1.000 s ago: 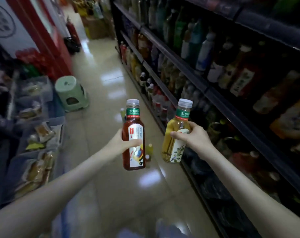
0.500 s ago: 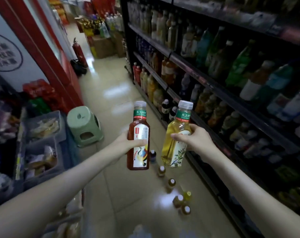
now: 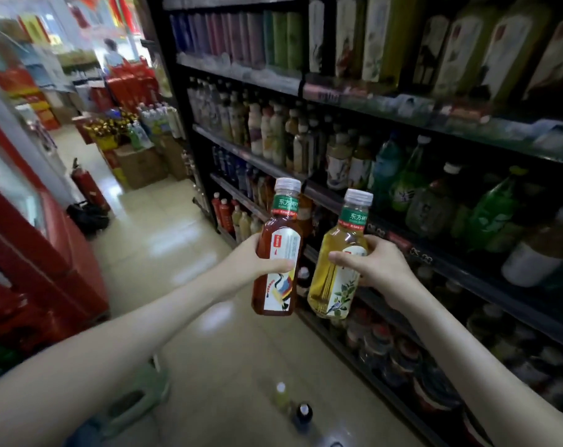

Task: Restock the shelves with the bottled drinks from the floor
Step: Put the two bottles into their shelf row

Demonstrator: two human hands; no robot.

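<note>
My left hand [image 3: 252, 261] grips a dark red tea bottle [image 3: 278, 253] with a green neck band and white label, held upright in mid-air. Beside it, my right hand [image 3: 375, 267] grips a pale yellow tea bottle [image 3: 336, 262] with a leaf and bird label. The two bottles stand side by side, almost touching, in front of the drinks shelving [image 3: 386, 201] on the right. Two small bottles [image 3: 293, 403] stand on the tiled floor below my arms.
The dark shelf unit runs along the right, packed with bottles on several levels. A red cabinet [image 3: 32, 246] lines the left. A fire extinguisher [image 3: 88, 185] and cardboard boxes [image 3: 141, 166] stand down the aisle. A green stool [image 3: 138, 395] is by my left arm.
The view has tilted up and moved along the aisle, so higher shelves show. Both hands still hold their bottles upright, now slightly higher and closer to the shelving.
</note>
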